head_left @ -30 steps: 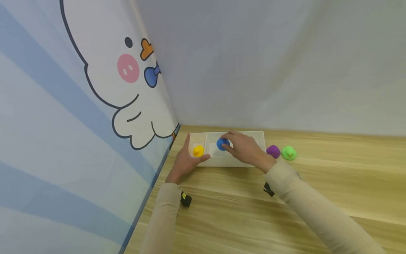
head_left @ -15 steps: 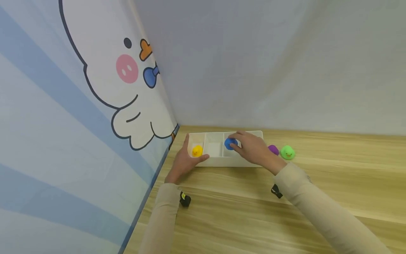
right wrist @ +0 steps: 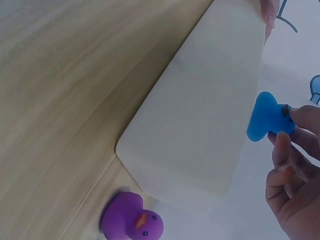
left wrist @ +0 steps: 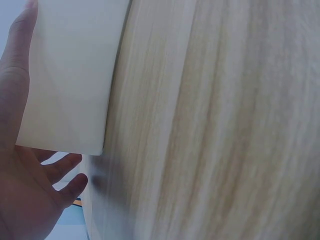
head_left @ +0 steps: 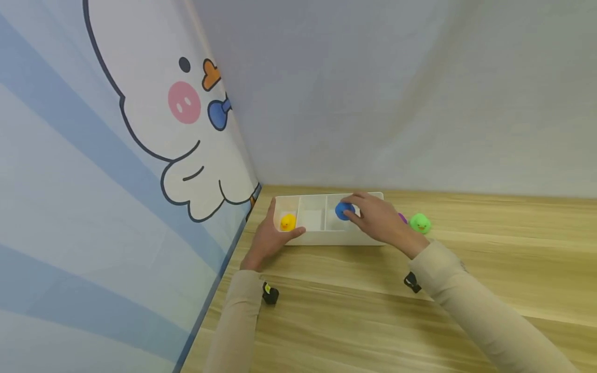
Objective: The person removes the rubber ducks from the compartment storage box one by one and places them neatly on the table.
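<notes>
My right hand [head_left: 380, 220] pinches a blue rubber duck [head_left: 344, 211] between thumb and fingers, over the right part of a white divided box [head_left: 333, 238]. In the right wrist view, the blue duck [right wrist: 264, 117] shows beyond the box's upper edge, fingertips at its head. My left hand [head_left: 269, 238] holds the box's left end, thumb along the front rim and index finger up the left side. Inside the leftmost compartment sits a yellow rubber duck [head_left: 287, 222]; the compartment beside it is bare. The left wrist view has the thumb lying against the box wall [left wrist: 70, 80].
Just right of the box stands a purple rubber duck [right wrist: 125, 217], mostly hidden behind my right hand in the head view. A green rubber duck [head_left: 420, 224] is farther right. Pale curtains [head_left: 396, 103] rise behind and left of the wooden table [head_left: 345, 321].
My right hand has carried the blue duck rightward, from over the middle compartment to over the right part of the box. The left hand keeps its place at the left end.
</notes>
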### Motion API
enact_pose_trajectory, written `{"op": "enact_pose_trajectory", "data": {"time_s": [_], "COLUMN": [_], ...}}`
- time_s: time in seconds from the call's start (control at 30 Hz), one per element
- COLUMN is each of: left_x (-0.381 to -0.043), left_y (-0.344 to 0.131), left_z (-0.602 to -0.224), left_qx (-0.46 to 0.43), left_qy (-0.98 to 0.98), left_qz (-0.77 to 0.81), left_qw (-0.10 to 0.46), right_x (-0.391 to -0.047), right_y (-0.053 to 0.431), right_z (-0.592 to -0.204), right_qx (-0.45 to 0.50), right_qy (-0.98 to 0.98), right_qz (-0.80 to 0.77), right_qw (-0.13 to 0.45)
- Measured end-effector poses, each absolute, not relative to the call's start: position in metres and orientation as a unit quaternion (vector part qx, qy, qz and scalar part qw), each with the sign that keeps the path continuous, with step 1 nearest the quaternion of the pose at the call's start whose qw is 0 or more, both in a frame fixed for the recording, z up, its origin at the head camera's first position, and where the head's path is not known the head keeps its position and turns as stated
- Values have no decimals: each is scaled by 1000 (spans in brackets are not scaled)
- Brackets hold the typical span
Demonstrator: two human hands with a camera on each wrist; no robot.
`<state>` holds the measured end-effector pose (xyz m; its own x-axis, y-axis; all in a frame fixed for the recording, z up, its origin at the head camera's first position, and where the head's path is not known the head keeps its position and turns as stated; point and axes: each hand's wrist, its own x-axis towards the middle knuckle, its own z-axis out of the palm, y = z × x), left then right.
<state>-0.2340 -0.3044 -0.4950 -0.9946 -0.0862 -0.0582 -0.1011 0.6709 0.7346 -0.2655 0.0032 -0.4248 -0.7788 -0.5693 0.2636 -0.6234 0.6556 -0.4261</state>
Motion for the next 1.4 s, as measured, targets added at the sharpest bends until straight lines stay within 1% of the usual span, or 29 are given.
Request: {"op": "enact_pose_trajectory", "data": {"time_s": [0.7, 1.0, 1.23, 1.4], "left_x": [-236, -235, -236, -237], "left_y": [-305, -305, -305, -304], "left_z": [-496, -497, -498, -500], "left_qx": [-46, -51, -50, -48], "left_qy": [909, 907, 907, 909], "left_qz": [414, 418, 418, 414], "left_qw": [4, 6, 5, 5], "right_x": [-268, -267, -266, -263], "right_y": [45, 63, 76, 85], "right_z": [-423, -423, -427, -428], "right_qx": [311, 301, 285, 276], "right_qy": [-916, -918, -922, -924], "right_qz": [245, 254, 255, 261], "right_qw": [60, 45, 53, 46]}}
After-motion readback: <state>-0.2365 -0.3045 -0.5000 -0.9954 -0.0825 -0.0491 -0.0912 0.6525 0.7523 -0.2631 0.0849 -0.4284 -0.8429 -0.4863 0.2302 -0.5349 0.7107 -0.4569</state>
